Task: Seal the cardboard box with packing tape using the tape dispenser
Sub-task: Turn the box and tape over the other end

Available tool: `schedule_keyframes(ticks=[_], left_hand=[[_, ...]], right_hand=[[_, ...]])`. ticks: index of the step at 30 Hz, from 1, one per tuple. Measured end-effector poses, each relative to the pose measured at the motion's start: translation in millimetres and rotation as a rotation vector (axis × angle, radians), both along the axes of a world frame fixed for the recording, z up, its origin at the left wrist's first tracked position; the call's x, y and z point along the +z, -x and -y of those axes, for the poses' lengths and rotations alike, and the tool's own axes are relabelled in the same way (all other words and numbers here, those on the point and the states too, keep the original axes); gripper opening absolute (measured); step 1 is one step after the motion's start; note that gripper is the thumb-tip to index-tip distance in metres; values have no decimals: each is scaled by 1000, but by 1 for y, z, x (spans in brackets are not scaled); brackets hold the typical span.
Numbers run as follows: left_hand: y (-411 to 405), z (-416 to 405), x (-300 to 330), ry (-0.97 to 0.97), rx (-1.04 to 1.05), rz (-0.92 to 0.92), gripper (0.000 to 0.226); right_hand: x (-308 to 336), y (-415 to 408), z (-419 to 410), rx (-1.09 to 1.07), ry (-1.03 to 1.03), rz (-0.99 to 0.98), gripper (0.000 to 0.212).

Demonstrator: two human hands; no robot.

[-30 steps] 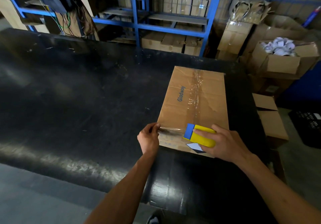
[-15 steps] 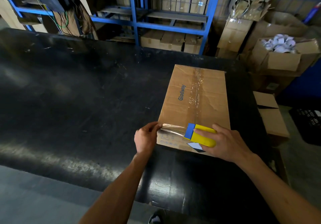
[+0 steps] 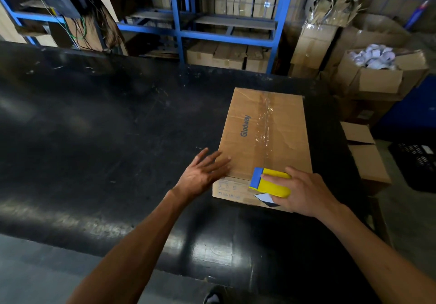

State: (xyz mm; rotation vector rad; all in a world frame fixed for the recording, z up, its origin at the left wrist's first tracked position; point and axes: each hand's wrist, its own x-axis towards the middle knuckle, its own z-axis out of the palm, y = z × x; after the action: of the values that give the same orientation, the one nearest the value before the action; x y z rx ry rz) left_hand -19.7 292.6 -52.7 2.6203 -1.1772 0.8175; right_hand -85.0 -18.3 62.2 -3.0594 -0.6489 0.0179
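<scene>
A closed brown cardboard box printed "Glodway" lies on the black table, with clear tape running along its centre seam. My right hand grips the yellow and blue tape dispenser, which rests at the box's near end. My left hand is open, fingers spread, its fingertips lying flat on the box's near left corner. A strip of tape seems to cross the near edge between the two hands.
Blue metal shelving with stacked cartons stands behind the table. To the right are an open carton of white rolls, a smaller brown box beside the table, and a black crate on the floor.
My left hand has let go of the pinched tape end and now lies open and flat on the box's near left corner. The dispenser hand stays in place.
</scene>
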Motion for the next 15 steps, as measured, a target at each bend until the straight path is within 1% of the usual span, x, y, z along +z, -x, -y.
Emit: schedule_keyframes(ticks=[2,4,5,7,10,15], left_hand=[[-3,-9,-9,-49,-36,-100,42],[-3,-14,-14,-30,-14,-211,40],[-3,-15,-13,-18,-11,-253,43],[-2,-15,-13,-8,-12,-312,47],[-1,-15,-14,17,-8,-345,49],[3,-15,-13,45,-2,-342,48]], right_hand=[[0,0,0,10,0,4,60],[-1,1,0,24,4,24,56],[-3,2,0,34,15,41,53],[-7,1,-2,58,37,60,55],[-10,0,-1,64,66,52,56],[-8,1,-2,60,70,37,58]])
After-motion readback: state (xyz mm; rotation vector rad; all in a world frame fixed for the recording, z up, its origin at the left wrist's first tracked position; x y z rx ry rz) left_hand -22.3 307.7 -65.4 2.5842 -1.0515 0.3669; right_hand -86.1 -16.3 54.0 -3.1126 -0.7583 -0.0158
